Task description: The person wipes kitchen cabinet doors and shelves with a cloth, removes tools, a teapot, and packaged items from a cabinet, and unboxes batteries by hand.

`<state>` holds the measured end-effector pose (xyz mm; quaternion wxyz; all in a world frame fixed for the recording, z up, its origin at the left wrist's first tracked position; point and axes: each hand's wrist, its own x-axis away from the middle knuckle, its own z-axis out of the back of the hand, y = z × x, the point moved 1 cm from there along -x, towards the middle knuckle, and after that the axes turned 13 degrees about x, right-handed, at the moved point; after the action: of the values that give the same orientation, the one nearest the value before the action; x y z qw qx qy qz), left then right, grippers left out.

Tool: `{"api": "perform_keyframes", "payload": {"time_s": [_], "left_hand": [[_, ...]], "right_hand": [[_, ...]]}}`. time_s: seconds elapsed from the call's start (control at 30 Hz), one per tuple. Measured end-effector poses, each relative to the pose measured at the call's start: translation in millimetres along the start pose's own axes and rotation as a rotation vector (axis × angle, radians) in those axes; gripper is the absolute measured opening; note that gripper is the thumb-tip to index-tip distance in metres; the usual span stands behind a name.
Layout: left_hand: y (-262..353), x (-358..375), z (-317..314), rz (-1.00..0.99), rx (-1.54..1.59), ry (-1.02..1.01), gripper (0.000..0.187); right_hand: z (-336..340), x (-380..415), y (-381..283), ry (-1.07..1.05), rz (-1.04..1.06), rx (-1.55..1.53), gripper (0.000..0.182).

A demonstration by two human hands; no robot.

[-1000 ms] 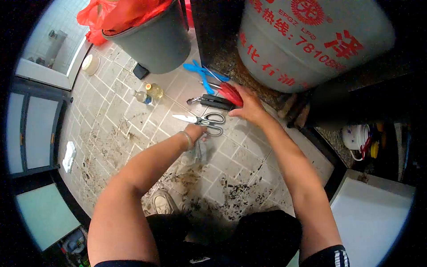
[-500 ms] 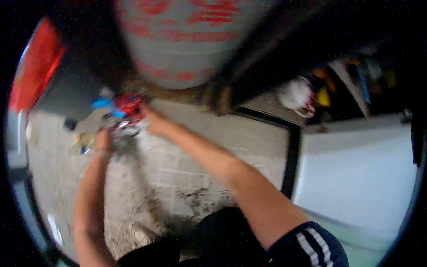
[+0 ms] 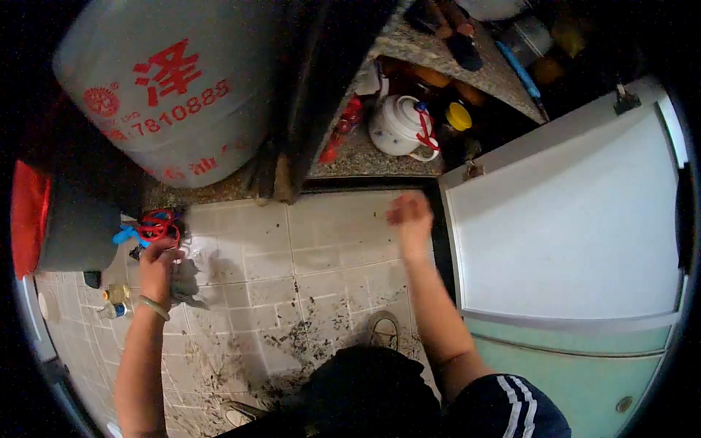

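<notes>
My left hand (image 3: 158, 269), with a bangle on the wrist, is at the red looped cord (image 3: 158, 225) and a clear plastic bag (image 3: 201, 252) on the floor; its fingers are bent, and whether they grip anything is unclear. A blue item (image 3: 130, 235) lies beside the cord. My right hand (image 3: 410, 212) is over the tiles by the dark cabinet edge, its fingers curled and blurred, with their contents hidden. Beyond it a white teapot (image 3: 398, 125) with red string stands on the cabinet's stone shelf.
A grey gas cylinder (image 3: 182, 95) with red lettering stands at the upper left. Left of it is a dark bin (image 3: 80, 219) with a red bag. Bottles (image 3: 117, 294) lie on the left floor. A white cabinet door (image 3: 562, 226) hangs open at right. Dirt covers the tiles (image 3: 292, 321).
My right hand has left the red cord and moved right, toward the cabinet. My left hand stays near the cord. The view has shifted, bringing the teapot and shelf into clearer sight.
</notes>
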<state>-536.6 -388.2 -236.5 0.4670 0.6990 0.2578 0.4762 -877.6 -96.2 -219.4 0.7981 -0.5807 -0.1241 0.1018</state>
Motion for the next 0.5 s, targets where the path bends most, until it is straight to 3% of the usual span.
{"api": "perform_keyframes", "payload": {"time_s": [0.03, 0.13, 0.2, 0.3, 0.43, 0.5], "left_hand": [[2, 1, -9, -0.008, -0.004, -0.007, 0.022], [23, 22, -55, -0.014, -0.034, -0.060, 0.027], [31, 32, -74, -0.005, -0.061, -0.104, 0.024], [37, 39, -86, 0.010, -0.105, -0.165, 0.023], [50, 52, -90, 0.032, -0.119, -0.197, 0.028], [54, 53, -88, 0.015, -0.158, -0.206, 0.028]], "right_hand": [[23, -28, 4, 0.091, 0.097, 0.008, 0.023], [40, -67, -46, 0.111, 0.003, 0.049, 0.036], [36, -75, -74, -0.145, -0.246, 0.066, 0.044], [34, -95, -67, -0.272, -0.252, 0.046, 0.045], [28, -94, -43, -0.285, -0.181, -0.101, 0.042], [32, -75, -35, -0.199, -0.142, 0.020, 0.041]]}}
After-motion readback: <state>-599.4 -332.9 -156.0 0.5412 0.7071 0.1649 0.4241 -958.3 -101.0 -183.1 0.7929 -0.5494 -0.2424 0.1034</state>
